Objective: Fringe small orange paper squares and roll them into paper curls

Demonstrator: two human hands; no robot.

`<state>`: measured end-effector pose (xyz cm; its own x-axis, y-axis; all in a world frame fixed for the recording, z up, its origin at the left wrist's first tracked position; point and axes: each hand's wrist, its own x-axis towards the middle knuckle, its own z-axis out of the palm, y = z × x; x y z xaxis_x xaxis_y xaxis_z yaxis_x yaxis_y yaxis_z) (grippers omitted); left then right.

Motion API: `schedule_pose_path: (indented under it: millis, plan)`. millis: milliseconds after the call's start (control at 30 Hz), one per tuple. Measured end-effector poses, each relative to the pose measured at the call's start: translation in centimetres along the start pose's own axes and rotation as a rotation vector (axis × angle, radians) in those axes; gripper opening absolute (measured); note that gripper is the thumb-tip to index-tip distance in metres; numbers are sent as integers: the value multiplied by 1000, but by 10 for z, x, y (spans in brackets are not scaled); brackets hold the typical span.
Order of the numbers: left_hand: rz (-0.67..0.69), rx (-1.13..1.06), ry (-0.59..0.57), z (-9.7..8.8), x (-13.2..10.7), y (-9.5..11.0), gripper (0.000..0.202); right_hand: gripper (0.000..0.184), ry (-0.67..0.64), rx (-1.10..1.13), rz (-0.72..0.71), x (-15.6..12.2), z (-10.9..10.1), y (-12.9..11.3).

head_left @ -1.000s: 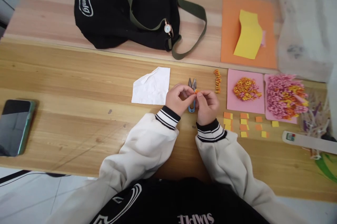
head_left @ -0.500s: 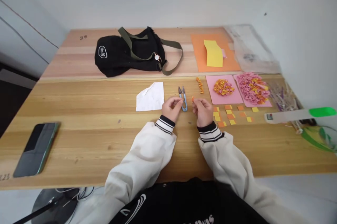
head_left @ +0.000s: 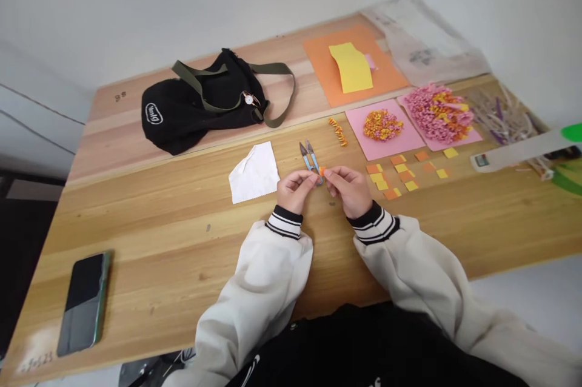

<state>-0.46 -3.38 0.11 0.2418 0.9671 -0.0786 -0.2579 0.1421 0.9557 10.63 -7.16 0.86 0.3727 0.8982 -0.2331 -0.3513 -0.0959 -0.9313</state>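
Observation:
My right hand (head_left: 351, 189) pinches a small orange paper piece (head_left: 322, 171) between thumb and fingertips. Close against it from the left is my left hand (head_left: 296, 190), its thumb and forefinger pressed together; what they hold is too small to make out. Just behind the fingertips lie blue-handled thread snips (head_left: 310, 155), blades pointing away, handles partly covered by the hands. A short row of twisted orange-yellow paper pieces (head_left: 337, 131) rests beyond my right hand. To its right, several small orange and yellow paper squares (head_left: 401, 167) are laid out on the table.
Heaps of curled paper bits (head_left: 383, 125) sit on pink sheets (head_left: 413, 139). Orange paper (head_left: 318, 59) and a yellow sheet (head_left: 351, 68) lie behind. A black bag (head_left: 200, 105), white paper (head_left: 255, 173), a phone (head_left: 84, 302) and a white-and-green stick (head_left: 518, 150) are also on the table.
My hands have come together, the right one carrying the orange paper piece leftward to the left fingertips. The whole view has tilted and shifted.

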Motion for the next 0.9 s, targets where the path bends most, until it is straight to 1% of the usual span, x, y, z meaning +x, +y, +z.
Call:
schedule_pose_path:
  millis: [200,367,633,900]
  plan:
    - [19,33,26,0,0,-3,40,43,1,38,11,1,0,-1]
    - [50,94,4,0,0,-3,40,42,-24,55,16,1,-2,-1]
    - [53,120,-1,-2,0,-4,40,41,-19,57,14,2,-4,-1]
    - [86,121,-7,-2,0,-3,39,40,-17,74,10,2,-3,0]
